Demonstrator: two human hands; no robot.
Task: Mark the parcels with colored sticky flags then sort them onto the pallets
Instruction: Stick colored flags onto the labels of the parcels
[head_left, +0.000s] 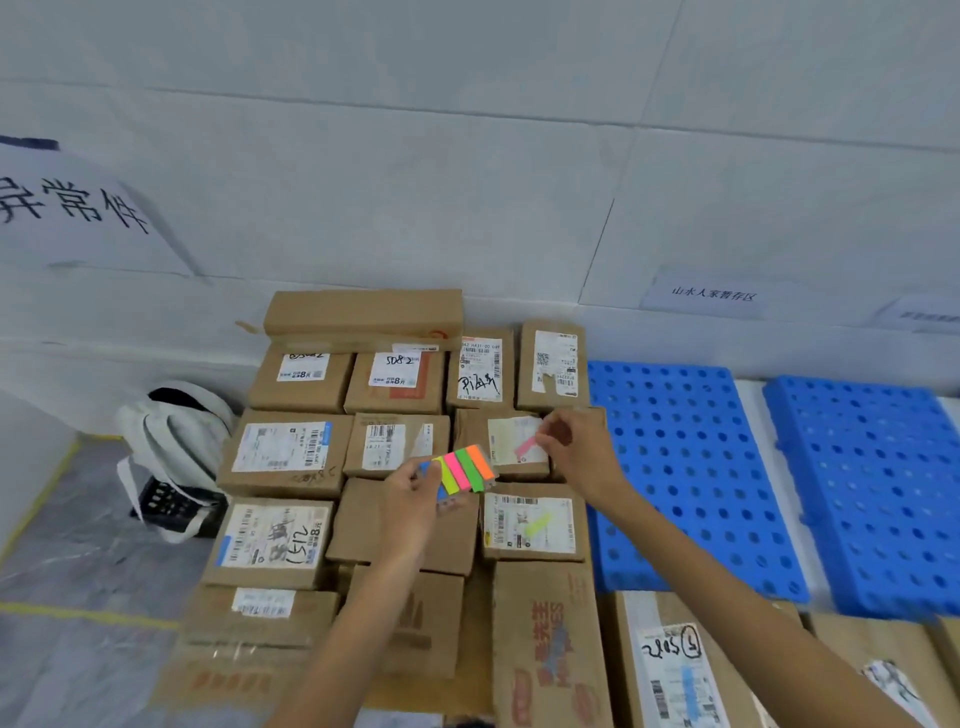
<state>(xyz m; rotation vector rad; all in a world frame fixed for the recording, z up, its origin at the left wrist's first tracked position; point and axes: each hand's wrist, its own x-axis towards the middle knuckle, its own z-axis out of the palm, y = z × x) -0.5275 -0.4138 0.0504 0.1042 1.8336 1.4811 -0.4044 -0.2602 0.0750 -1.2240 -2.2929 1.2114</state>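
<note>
While the right hand (576, 447) pinches a pink flag (525, 446) between thumb and finger, it holds the flag down on the white label of a brown parcel (506, 434). At about 8 o'clock from it, the left hand (415, 493) has its fingers curled round the flag pad (462, 470), which shows blue, yellow, pink, green and orange strips. At 5 o'clock from the pad, a second parcel (550, 545) already has a yellow-green flag (537, 525) on its label. More brown boxes lie packed close all around, and I can see no flags on most of them. At 3 o'clock from the right hand lies the near blue pallet (691, 467), full of round holes, and the far blue pallet (872, 493) lies just past it. I think the pink flag could fall off if only its tip gets stuck down, and then nobody would know which pallet that box goes on. It could also hide the bar code if it lands on the wrong spot. The pad might slip if the left hand lets go a little. On the wall at 10 o'clock a big sign (67, 208) reads 异常件, and at 1 o'clock a small sign (714, 295) reads 山水人家暂存区. A box at 12 o'clock (397, 384) has "5D82" written by hand and "8元" printed. A box at 5 o'clock (670, 649) says "2805" with a ringed 5.
</note>
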